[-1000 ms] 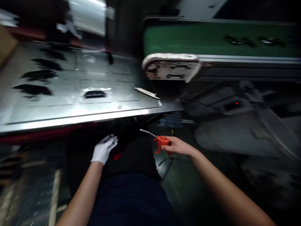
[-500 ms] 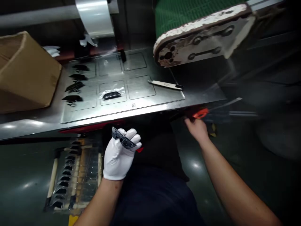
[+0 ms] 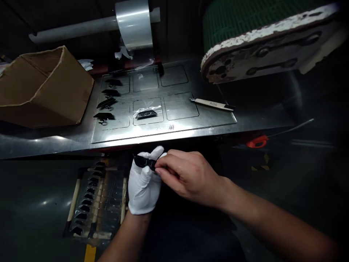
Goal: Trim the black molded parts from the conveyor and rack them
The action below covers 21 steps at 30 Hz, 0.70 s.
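Note:
My left hand (image 3: 143,189), in a white glove, is closed around a black plastic part (image 3: 141,161) with slanted ends, just below the table's front edge. My bare right hand (image 3: 191,174) reaches across from the right, thumb and index finger pinched at the right end of that part. Its fingertips cover this end, so anything small between them is hidden. Similar black parts (image 3: 104,116) lie in a column on the glass plate (image 3: 181,105). Another black part (image 3: 146,114) rests on clear film in one of the marked squares.
An open cardboard box (image 3: 62,94) stands left. A white craft knife marked A06 (image 3: 211,104) lies on the plate. A film roll (image 3: 134,25) hangs behind, and a green-belted conveyor end (image 3: 226,54) overhangs right. Below are a tray rack (image 3: 95,200) and an orange-handled tool (image 3: 257,142).
My right hand has come from under the table edge near the orange handle to the part in my left hand, and now pinches its end. The view has shifted, moving the scene rightward.

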Motion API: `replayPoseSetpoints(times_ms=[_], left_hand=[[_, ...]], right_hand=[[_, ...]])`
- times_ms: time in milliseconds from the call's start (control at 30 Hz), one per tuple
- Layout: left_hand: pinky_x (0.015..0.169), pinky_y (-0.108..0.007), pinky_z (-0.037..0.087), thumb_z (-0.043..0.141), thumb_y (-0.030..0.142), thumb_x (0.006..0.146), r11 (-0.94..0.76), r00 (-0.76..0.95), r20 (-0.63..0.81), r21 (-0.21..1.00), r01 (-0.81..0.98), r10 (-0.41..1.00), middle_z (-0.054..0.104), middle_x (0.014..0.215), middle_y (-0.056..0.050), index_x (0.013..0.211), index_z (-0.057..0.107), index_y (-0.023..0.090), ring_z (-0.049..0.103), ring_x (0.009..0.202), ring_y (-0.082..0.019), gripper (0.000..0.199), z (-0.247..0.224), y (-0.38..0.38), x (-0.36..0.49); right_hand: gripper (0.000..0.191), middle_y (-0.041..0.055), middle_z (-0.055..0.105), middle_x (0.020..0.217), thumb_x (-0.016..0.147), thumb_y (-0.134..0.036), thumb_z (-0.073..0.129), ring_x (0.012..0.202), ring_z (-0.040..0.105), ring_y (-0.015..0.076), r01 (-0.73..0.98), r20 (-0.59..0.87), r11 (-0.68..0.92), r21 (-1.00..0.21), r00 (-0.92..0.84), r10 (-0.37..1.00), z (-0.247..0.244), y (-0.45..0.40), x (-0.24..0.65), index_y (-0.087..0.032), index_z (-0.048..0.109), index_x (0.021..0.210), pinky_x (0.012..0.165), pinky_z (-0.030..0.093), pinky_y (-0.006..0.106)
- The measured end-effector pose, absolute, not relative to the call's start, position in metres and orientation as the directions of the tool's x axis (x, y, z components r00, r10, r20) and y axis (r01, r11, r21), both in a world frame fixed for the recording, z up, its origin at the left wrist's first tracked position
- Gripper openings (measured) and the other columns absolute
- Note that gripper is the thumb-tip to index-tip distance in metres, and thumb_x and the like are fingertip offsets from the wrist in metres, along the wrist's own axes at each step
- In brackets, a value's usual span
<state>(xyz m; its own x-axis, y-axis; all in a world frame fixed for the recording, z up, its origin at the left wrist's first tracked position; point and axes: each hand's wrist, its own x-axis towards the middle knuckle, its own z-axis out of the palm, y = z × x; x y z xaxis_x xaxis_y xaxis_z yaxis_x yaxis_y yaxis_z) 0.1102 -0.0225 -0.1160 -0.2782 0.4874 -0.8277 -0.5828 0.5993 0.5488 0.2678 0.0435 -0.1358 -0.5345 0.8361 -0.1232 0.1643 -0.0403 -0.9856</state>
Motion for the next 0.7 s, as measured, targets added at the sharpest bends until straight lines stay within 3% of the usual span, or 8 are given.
replayPoseSetpoints(times_ms=[167,333,400,533,633,700], left_hand=[[0.107,-0.035,0.058,0.083,0.034,0.078,0.657,-0.329,-0.795,0.607,-0.447,0.51,0.071,0.128,-0.007,0.107,0.067,0.024,0.068,0.122,-0.023,0.035,-0.123,-0.029,0.091],[0.11,-0.037,0.057,0.081,0.03,0.079,0.726,-0.283,-0.827,0.562,-0.396,0.486,0.068,0.133,-0.009,0.11,0.067,0.022,0.065,0.127,-0.026,0.034,-0.131,-0.024,0.072],[0.111,-0.038,0.057,0.083,0.031,0.078,0.743,-0.24,-0.843,0.538,-0.399,0.481,0.064,0.139,-0.011,0.117,0.066,0.023,0.063,0.131,-0.028,0.044,-0.133,-0.014,0.066],[0.115,-0.047,0.054,0.076,0.051,0.081,0.717,-0.153,-0.866,0.484,-0.502,0.477,0.051,0.154,-0.013,0.141,0.056,0.03,0.059,0.134,-0.035,0.066,-0.136,-0.003,0.055],[0.107,-0.047,0.059,0.065,0.057,0.086,0.755,-0.135,-0.892,0.439,-0.487,0.431,0.056,0.149,-0.014,0.138,0.063,0.029,0.066,0.123,-0.036,0.058,-0.141,-0.009,0.048],[0.101,-0.045,0.061,0.064,0.056,0.087,0.769,-0.117,-0.906,0.409,-0.491,0.407,0.064,0.138,-0.015,0.129,0.069,0.028,0.071,0.114,-0.035,0.051,-0.144,-0.016,0.044]], right_hand=[[0.012,0.0016,0.062,0.084,0.098,-0.023,0.058,0.066,0.051,0.0078,0.144,-0.162,-0.09,-0.985,-0.641,0.75,-0.154,0.046,0.251,-0.014,0.066,0.097,0.058,0.038,0.022],[0.004,-0.0018,0.055,0.076,0.091,-0.019,0.062,0.063,0.047,0.0063,0.092,-0.168,-0.147,-0.985,-0.713,0.68,-0.162,0.062,0.239,-0.014,0.063,0.091,0.055,0.035,0.021],[0.004,-0.0024,0.055,0.074,0.091,-0.018,0.062,0.062,0.046,0.0058,0.08,-0.138,-0.118,-0.99,-0.734,0.665,-0.168,0.081,0.236,-0.014,0.063,0.091,0.056,0.035,0.02],[0.01,0.0,0.063,0.082,0.096,-0.021,0.059,0.068,0.054,0.007,0.274,-0.083,0.173,-0.946,-0.721,0.688,-0.196,0.146,0.229,-0.013,0.065,0.097,0.062,0.038,0.021],[0.015,0.0005,0.067,0.088,0.097,-0.025,0.055,0.072,0.057,0.0106,0.52,-0.191,0.401,-0.755,-0.758,0.624,-0.228,0.193,0.22,-0.014,0.065,0.095,0.06,0.031,0.025],[0.017,-0.0008,0.068,0.09,0.097,-0.027,0.053,0.071,0.056,0.0114,0.59,-0.304,0.469,-0.657,-0.777,0.551,-0.249,0.211,0.213,-0.016,0.065,0.093,0.058,0.025,0.027]])
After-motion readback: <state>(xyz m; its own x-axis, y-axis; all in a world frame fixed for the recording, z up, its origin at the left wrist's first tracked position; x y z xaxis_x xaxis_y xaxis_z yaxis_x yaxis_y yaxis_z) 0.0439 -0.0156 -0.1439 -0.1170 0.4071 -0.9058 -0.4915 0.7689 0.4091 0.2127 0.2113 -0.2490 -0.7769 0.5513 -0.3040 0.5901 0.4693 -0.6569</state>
